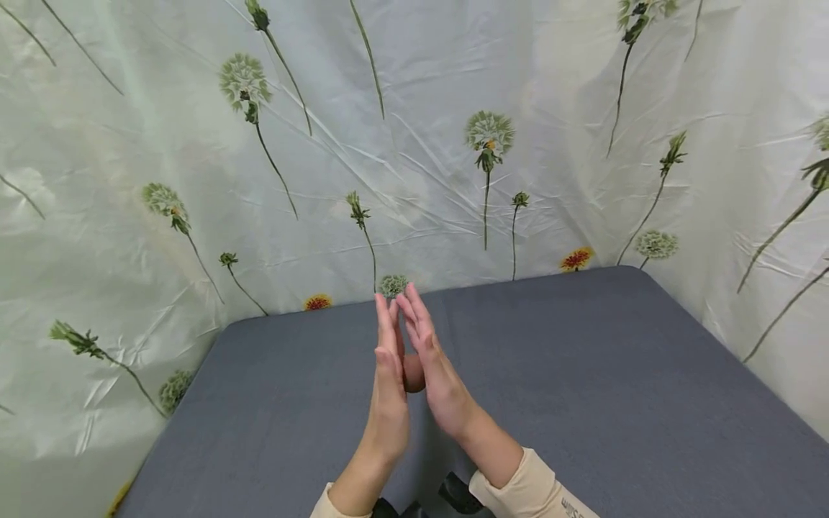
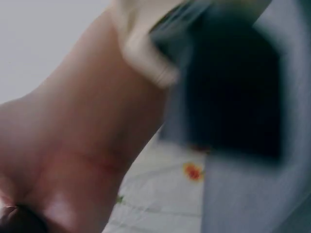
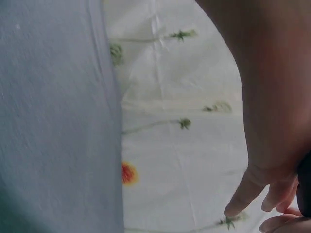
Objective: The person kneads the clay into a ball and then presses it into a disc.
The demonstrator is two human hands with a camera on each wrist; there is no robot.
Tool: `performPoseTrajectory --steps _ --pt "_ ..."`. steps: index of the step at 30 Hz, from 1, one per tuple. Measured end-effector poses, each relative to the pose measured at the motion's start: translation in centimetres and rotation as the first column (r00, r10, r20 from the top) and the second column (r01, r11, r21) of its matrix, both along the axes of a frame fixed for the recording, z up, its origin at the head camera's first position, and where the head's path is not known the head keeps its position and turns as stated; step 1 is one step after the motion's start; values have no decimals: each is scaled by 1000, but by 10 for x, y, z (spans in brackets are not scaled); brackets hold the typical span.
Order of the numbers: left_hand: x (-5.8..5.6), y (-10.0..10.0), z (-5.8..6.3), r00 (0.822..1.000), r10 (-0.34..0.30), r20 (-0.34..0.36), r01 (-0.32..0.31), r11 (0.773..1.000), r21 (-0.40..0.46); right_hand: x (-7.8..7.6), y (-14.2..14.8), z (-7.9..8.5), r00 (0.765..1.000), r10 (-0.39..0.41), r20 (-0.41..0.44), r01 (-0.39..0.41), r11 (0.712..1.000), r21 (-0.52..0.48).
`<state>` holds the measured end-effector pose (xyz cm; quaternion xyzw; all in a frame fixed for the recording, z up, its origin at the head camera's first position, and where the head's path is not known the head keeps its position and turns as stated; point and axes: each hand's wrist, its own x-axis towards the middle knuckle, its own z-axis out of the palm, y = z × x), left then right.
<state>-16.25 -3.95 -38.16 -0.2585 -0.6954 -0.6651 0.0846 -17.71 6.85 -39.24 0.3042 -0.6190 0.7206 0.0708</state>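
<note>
Flanking one brown, rounded lump: my left hand and right hand, fingers straight, above grey table. Lump's direction and long axis: I cannot tell.

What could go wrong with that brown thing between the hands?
The brown thing might slip out, because the left hand and right hand hold it between their palms, with fingers straight, not curled round it. If it drops, it could roll across the grey surface, since the part showing looks rounded.
</note>
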Motion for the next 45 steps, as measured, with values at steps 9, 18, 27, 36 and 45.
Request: performPoseTrajectory --steps 9,18,27,36,45 --pt "-18 -21 2 985 12 172 -41 986 162 24 -26 1 994 20 -106 -9 995 102" --pt "-3 4 -6 976 -113 187 94 990 106 8 2 7 987 -109 -118 116 992 51" --pt "1 1 3 993 -29 111 26 999 24 -6 2 -6 998 -20 58 20 1000 9" --pt "-18 -20 2 987 51 156 -67 993 102 15 -22 -4 999 32 -34 -28 994 105" --pt "-1 6 -10 978 -113 173 111 994 19 -4 10 1 996 -90 -21 91 995 29"
